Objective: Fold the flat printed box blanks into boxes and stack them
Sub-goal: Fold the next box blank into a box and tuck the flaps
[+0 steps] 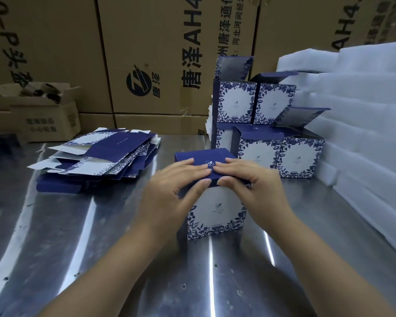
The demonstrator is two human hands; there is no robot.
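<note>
The left hand [172,191] lies palm down on the dark blue lid [204,156] of the box [217,216], its fingers [192,168] straight and close together, pointing inward toward the small white logo in the middle of the lid. The right hand [254,186] mirrors it from the other side, fingers flat and straight, fingertips almost meeting those of the left. Both thumbs sit lower, against the lid's front edge; they may be pinching that edge, but the angle does not settle it, and the hands read as pressing flat, not curled. Both forearms rise from the bottom of the view and converge on the box.

The box stands upright on the shiny metal table [101,248], its white front face with the blue leaf border turned toward the camera. Just behind and to the right, the folded boxes [261,124] stand stacked in two tiers, several with lids open. To the left lies a loose pile of flat blanks [105,154]. White foam sheets [364,110] are heaped along the right edge. Large brown cartons [146,53] form the back wall, with a small open carton [46,115] at far left
</note>
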